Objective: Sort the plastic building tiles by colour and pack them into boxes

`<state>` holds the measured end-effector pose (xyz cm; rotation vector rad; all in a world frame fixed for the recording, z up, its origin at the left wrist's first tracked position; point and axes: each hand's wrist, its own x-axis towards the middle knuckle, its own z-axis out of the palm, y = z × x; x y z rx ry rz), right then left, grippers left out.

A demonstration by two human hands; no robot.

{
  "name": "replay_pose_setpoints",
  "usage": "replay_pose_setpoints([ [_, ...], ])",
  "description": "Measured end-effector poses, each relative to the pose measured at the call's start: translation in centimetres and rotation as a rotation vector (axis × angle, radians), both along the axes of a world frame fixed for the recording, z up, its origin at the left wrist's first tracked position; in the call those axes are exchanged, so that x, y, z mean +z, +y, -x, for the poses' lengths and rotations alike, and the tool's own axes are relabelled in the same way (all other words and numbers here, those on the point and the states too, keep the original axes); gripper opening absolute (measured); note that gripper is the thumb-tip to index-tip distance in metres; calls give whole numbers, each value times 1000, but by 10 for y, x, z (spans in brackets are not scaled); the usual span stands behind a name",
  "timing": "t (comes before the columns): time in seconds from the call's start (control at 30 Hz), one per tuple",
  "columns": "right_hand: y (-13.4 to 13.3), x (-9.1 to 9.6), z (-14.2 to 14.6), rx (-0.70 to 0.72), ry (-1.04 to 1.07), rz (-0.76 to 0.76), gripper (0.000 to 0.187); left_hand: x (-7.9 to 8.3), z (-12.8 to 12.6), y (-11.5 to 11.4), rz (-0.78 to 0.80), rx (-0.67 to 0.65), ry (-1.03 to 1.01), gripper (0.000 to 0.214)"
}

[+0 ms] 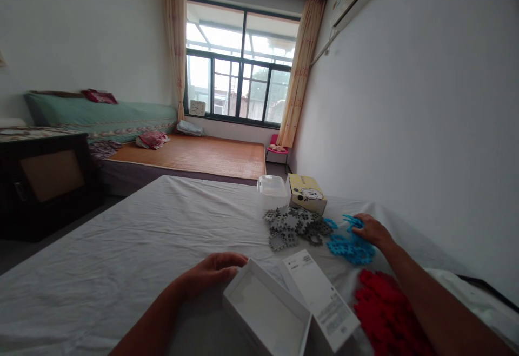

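At the right, my right hand (371, 230) has its fingers closed on a blue notched puzzle piece, held just above a heap of blue puzzle pieces (351, 249). My left hand (217, 269) rests against the far left corner of an open white box (265, 304), its fingers partly hidden behind the rim. Nothing shows inside that box. A white box lid (322, 299) with small print lies beside it on the right. Grey puzzle pieces (292, 223) are heaped beyond the boxes. Nearer me, a pile of red puzzle pieces (385, 312) lies partly behind my right forearm.
A clear plastic container (272, 188) and a yellow box with a cartoon face (307, 192) stand behind the grey heap. A wrinkled white cloth (141, 237) covers the table. Past it are a bed (203, 153), a dark cabinet (44, 177) and a pink chair (278, 149).
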<state>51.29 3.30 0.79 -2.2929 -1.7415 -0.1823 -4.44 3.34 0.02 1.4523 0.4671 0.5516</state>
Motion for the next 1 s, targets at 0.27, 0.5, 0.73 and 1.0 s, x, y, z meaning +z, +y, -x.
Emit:
replay_pose_setpoints([
  [0.27,-41,56,72,8,397,-103,50,-5,1,0,29,-31,-17,40],
  [0.5,-105,79,254,567,891,134,47,-8,1,-3,59,-31,-13,44],
  [0.73,-120,66,315,745,509,121,55,-4,2,-5,-36,-70,-31,43],
  [1.0,-138,77,328,939,289,80,25,-7,3,-2,-42,-66,-33,42],
])
